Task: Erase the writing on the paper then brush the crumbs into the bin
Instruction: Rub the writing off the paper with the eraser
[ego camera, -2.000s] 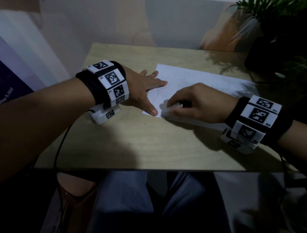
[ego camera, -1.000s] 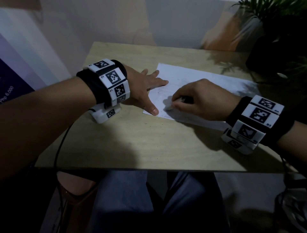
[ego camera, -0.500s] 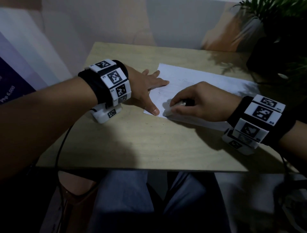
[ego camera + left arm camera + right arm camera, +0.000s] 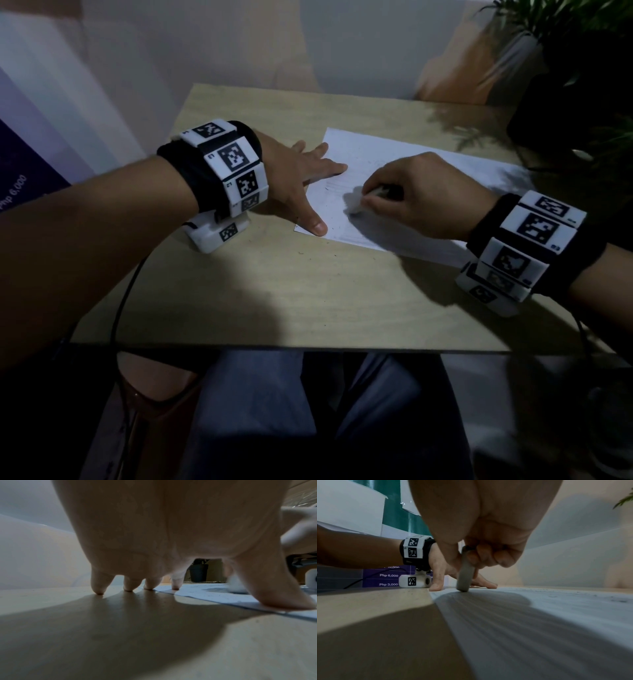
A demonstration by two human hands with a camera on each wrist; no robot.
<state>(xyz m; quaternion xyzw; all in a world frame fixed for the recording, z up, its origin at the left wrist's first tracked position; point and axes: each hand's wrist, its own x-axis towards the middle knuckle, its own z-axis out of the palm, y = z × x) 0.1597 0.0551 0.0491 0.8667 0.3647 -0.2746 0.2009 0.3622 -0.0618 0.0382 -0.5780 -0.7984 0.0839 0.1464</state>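
A white sheet of paper [image 4: 404, 161] with faint pencil lines lies on the wooden table [image 4: 274, 291]. My left hand [image 4: 308, 178] lies flat and spread on the paper's left edge, thumb [image 4: 281, 599] and index finger pressing it down. My right hand [image 4: 411, 202] pinches a white eraser [image 4: 354, 205] and holds its tip against the paper near the left side. In the right wrist view the eraser [image 4: 464, 577] stands upright on the paper [image 4: 539, 615], gripped between thumb and curled fingers. Dark crumbs [image 4: 334, 219] speckle the sheet beside the eraser. No bin is in view.
A dark plant pot [image 4: 565, 113] with green leaves stands at the table's far right corner, casting shadow onto the paper. The table's front edge [image 4: 291, 349] runs just above my knees. A wall with a purple poster [image 4: 20, 171] rises at the left.
The right hand has rubbed the eraser back and forth over a small patch near the paper's left side. The left hand has stayed pressed on the paper's edge.
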